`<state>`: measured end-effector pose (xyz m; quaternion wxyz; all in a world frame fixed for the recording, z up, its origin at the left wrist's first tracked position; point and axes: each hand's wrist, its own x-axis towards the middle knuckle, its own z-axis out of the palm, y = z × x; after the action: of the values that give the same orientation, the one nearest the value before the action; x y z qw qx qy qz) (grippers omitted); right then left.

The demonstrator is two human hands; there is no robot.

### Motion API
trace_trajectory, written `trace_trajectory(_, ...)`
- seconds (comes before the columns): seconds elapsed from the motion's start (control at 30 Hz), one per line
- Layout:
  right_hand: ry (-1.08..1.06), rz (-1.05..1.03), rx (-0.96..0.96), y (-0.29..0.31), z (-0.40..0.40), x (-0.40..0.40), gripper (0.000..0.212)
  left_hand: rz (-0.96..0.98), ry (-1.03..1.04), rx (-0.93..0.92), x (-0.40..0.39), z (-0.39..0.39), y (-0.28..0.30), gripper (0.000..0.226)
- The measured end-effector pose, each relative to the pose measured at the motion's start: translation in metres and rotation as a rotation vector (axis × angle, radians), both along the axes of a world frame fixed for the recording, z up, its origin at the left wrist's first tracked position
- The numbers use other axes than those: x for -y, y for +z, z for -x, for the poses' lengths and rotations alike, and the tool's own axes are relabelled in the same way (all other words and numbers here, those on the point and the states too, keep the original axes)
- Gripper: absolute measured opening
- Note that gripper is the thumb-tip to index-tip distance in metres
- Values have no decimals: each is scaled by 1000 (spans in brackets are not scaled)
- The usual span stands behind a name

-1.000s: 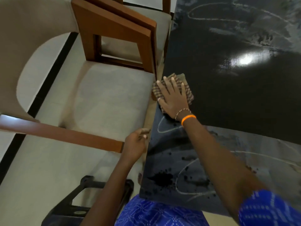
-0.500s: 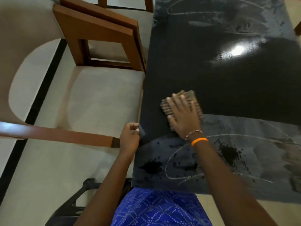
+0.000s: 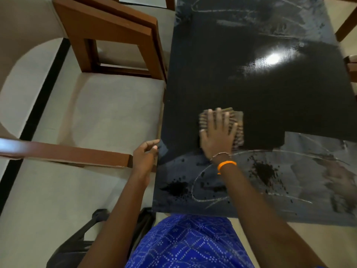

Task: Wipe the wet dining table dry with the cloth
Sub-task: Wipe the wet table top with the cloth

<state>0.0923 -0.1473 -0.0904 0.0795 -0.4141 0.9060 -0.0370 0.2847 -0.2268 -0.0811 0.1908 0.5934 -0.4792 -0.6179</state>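
Nearest the body, the front strip of the dark bench (image 3: 251,89) carries wet streaks and dark blotches (image 3: 264,171), so this part looks not yet dried. At its left edge the left hand (image 3: 144,157) has its fingers curled round the rim, thumb side toward the top; this probably steadies the person while the other arm reaches across. Just beyond, the right hand (image 3: 218,134) lies flat with fingers straight and spread, palm pressing down on the folded striped cloth (image 3: 236,122). It pinches nothing; the spread fingers seem meant to load the whole pad evenly so it drags water along. The cloth sits directly under that hand, its edges showing past the fingertips and to the right, a little in from the bench's left edge. Farther on, the top is glossy with a lamp glare and faint arcs of moisture. A wooden chair (image 3: 116,39) stands beside the left side
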Motion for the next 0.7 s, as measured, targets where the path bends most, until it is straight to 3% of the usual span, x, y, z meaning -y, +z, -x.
trace_trajectory(0.2, 452, 4, 82, 0, -105, 28, 70, -109, 76, -30, -23, -18, -3, 23)
trace_trajectory(0.37, 612, 17, 47, 2, -75, 9, 68, -40, 53, -10, -38, -17, 0, 23)
trace_trajectory(0.5, 422, 5, 8, 4, -18, -25, 69, -4, 51, 5, -37, -12, 0, 27)
trace_trajectory(0.7, -39, 5, -12, 5, 66, -74, 74, -43, 71, -49, -35, -14, -4, 25)
